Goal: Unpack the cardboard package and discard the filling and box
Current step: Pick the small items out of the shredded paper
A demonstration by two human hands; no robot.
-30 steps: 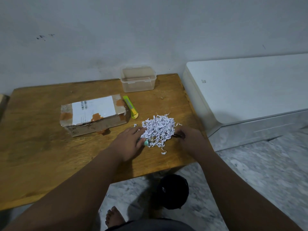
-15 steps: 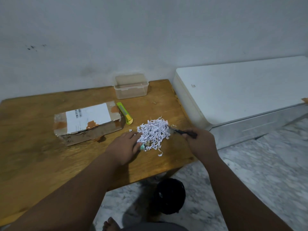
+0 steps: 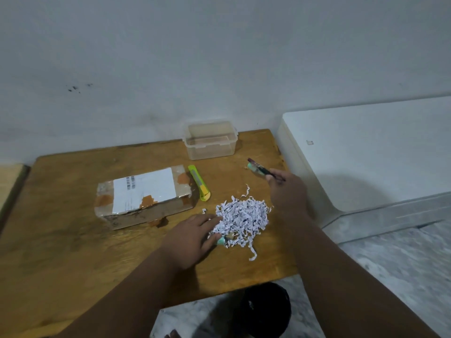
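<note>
Shredded filling (image 3: pixel 241 217) lay heaped on the worktop (image 3: pixel 73 252), left hand (image 3: pixel 192 236) flat and open beside it. Right hand (image 3: pixel 288 191) pinched what looked like a slim pen (image 3: pixel 262 170); best parked in the tub (image 3: pixel 211 140) first.

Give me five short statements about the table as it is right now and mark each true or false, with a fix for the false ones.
1. The right hand holds a thin dark item above the table. True.
2. The cardboard box lies open with its flaps up. False: it looks closed, label side up.
3. The left hand rests at the edge of the shredded paper pile. True.
4. The green and yellow utility knife sits inside the clear plastic container. False: it lies on the table beside the box.
5. The shredded paper is packed in the box. False: it is heaped on the table, right of the box.
</note>
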